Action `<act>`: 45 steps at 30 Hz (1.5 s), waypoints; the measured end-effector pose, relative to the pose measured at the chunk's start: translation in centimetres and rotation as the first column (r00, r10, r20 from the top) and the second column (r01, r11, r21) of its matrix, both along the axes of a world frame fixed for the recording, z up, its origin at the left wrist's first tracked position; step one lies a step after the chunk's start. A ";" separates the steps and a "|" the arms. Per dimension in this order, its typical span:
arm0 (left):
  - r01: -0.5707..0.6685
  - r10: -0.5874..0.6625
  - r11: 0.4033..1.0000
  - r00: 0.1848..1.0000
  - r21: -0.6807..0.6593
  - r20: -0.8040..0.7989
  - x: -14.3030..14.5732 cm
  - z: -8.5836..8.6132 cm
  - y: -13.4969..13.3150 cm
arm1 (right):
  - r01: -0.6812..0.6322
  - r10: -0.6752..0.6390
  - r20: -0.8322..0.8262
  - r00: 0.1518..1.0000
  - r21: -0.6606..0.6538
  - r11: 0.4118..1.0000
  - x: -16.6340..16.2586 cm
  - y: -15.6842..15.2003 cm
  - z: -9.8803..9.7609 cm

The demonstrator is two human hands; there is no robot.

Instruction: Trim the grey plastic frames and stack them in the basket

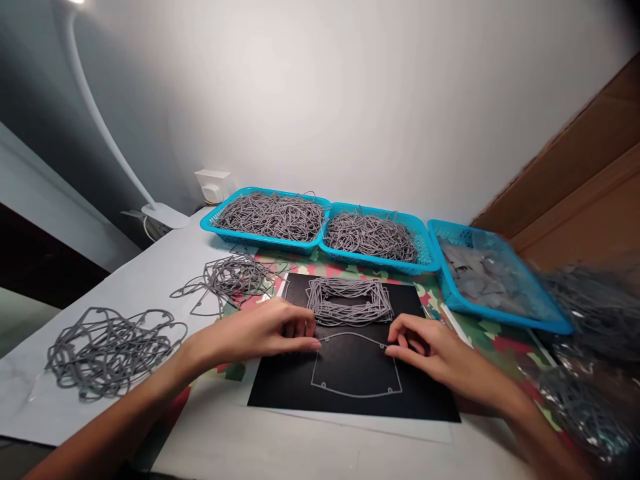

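A thin grey gasket outline (356, 395) lies flat on a black mat (300, 393). My left hand (265, 330) pinches its upper left corner with curled fingers. My right hand (430, 350) pinches its upper right corner the same way. Just beyond my fingers, a neat stack of the same grey gaskets (350, 301) rests on the mat's far half.
Three blue baskets stand along the wall: two (210, 223) (427, 257) heaped with grey gaskets, a third (500, 313) with grey flat pieces. Loose gasket tangles (113, 347) (233, 280) lie at left. A blurred grey pile (590, 347) sits at right. A lamp base (165, 215) stands at the back left.
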State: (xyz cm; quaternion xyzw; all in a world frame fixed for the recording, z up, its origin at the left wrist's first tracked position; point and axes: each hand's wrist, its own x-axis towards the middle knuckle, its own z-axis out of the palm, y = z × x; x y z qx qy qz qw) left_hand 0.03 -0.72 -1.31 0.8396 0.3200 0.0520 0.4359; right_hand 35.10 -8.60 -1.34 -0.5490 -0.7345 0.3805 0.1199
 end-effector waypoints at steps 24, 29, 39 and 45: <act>-0.237 0.285 0.957 0.878 -0.169 0.384 0.6 -1.4 -0.1 | 0.254 -0.204 -0.487 0.849 0.039 0.966 -1.2 3.1 -2.4; -0.419 0.346 0.904 0.836 0.087 0.425 1.9 -2.3 0.3 | 0.321 -0.244 -0.440 0.864 0.109 0.941 -1.4 4.9 -2.5; -0.588 0.469 0.737 0.800 0.333 0.373 -0.8 -0.2 1.8 | 0.383 -0.322 -0.208 0.924 0.533 0.755 -2.7 4.4 -2.9; -0.565 0.639 0.590 0.763 0.577 0.095 -9.0 -0.6 1.4 | 0.269 -0.273 -0.114 0.955 0.718 0.642 -2.3 2.5 -4.7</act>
